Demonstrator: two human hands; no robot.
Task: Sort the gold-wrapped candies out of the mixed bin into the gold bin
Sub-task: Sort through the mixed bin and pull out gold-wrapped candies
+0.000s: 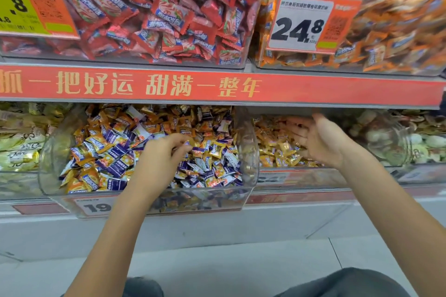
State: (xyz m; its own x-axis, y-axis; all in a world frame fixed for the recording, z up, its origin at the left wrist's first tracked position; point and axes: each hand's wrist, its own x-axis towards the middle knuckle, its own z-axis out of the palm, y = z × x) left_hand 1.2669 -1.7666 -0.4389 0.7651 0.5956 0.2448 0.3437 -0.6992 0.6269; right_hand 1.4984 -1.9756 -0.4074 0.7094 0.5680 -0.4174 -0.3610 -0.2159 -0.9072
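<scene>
Left hand's (164, 152) fingertips perhaps among candies (212, 149)

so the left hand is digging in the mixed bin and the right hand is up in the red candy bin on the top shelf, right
Not quite. The left hand is in the mixed bin, but the right hand is open over the gold bin on the lower shelf, not the red candy bin above, as the head view shows.

A two-tier retail shelving unit fills the view. A red shelf-edge banner (217, 85) with gold lettering runs across its width. A white-and-orange price card (311, 23) reads 24.8. Below the unit lies a pale grey tiled floor (229, 263). Lighting is even.
</scene>
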